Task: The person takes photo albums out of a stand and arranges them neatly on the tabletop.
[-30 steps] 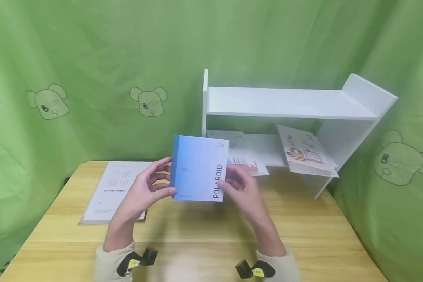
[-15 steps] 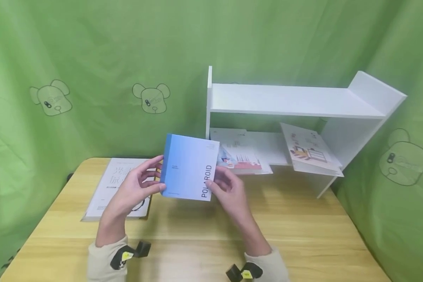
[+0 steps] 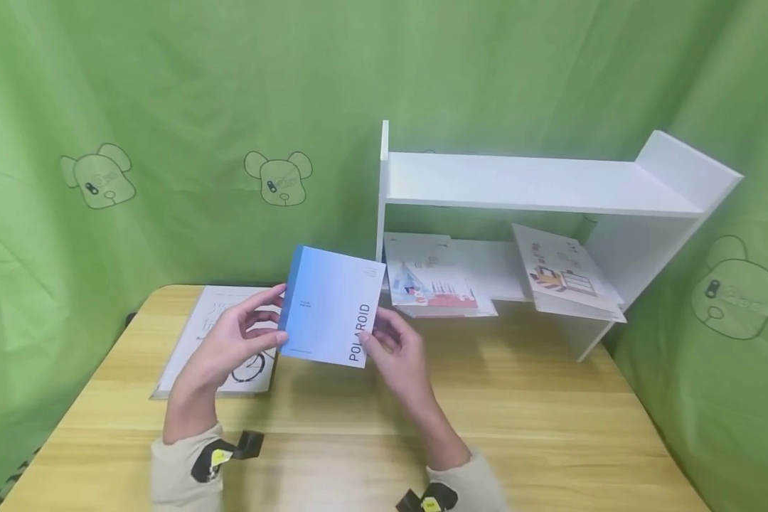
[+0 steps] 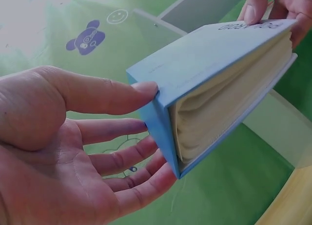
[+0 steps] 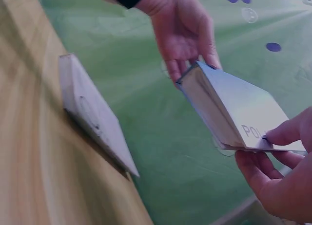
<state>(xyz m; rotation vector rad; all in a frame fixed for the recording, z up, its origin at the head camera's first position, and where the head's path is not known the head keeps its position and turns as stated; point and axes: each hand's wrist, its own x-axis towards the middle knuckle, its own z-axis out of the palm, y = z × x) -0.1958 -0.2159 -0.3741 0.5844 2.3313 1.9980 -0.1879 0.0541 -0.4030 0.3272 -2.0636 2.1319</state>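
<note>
A thick blue photo album (image 3: 333,306) marked POLAROID is held up above the table, its cover facing the head camera. My left hand (image 3: 230,341) grips the spine side, thumb on the cover's edge and fingers against the spine. At the opposite edge my right hand (image 3: 400,355) pinches the album, thumb over the lettering and fingers behind. The left wrist view shows cream pages (image 4: 234,93) between the covers, which are together. Behind my left hand a white book (image 3: 192,355) with a ring drawing lies on the table, partly covered by that hand.
A white two-level shelf (image 3: 544,183) stands at the back right of the wooden table (image 3: 518,419). On its lower board lie an illustrated book (image 3: 422,277) at the left and a tilted one (image 3: 563,277) at the right. A green curtain (image 3: 333,78) surrounds the table.
Both hands have carried the album to the left and tilted it slightly clockwise. The illustrated book at the shelf's left has come into fuller view. The grip stays the same.
</note>
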